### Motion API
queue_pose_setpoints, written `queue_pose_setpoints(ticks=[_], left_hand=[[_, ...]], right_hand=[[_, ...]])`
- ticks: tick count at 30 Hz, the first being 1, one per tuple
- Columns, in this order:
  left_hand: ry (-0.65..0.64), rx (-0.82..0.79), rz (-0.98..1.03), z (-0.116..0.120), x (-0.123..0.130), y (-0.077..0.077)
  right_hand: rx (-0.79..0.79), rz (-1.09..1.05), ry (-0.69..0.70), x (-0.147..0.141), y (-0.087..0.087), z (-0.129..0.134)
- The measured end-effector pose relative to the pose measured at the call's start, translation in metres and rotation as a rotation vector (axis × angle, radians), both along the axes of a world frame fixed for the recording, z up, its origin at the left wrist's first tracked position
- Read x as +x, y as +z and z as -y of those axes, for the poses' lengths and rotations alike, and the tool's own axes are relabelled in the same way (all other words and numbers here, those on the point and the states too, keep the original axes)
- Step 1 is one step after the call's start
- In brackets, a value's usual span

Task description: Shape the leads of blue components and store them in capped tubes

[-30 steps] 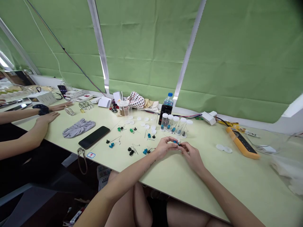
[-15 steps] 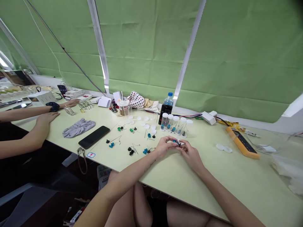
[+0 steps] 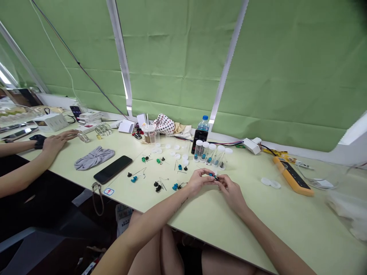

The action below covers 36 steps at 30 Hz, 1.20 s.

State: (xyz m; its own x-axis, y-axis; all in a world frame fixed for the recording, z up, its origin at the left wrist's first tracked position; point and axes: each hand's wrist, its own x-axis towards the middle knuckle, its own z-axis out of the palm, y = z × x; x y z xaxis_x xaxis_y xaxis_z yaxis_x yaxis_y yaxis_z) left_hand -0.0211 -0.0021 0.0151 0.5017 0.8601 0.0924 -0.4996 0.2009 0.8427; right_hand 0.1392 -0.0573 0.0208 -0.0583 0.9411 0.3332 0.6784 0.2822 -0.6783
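My left hand pinches a small blue plastic part between thumb and fingertips. Against it, my right hand grips a small black piece with its fingertips; the two pieces meet, though how they join is too small to tell. Left of my hands lie similar sets: blue parts, green parts and black parts, with thin bent metal rods among them. Just beyond my hands stand several clear tubes with white caps, blue pieces inside some of them.
Behind the tubes, a phone leans on a water bottle. Loose white caps lie nearby. A yellow power strip is at right; a dark phone and grey cloth at left. A co-worker's hands rest farther left.
My hands stay together on the small pieces, with only slight finger shifts. The co-worker's nearer hand has moved forward along the table. The view has tilted slightly.
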Motion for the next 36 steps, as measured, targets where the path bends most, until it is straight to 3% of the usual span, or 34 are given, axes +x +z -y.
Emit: queue_pose_setpoints(ticks=[10,22,36], left_hand=[[-0.011,-0.006,-0.003,-0.0010,-0.0007,0.0004],[-0.007,-0.023,0.007,-0.0009,-0.0008,0.0001],[-0.013,-0.002,0.004,-0.0006,-0.0003,0.0004]], right_hand=[[-0.070,0.033,0.050,0.0031,-0.0034,-0.0043],[-0.013,-0.040,0.010,-0.0020,0.0021,0.0016],[-0.034,0.035,0.035,0.0019,-0.0010,-0.0024]])
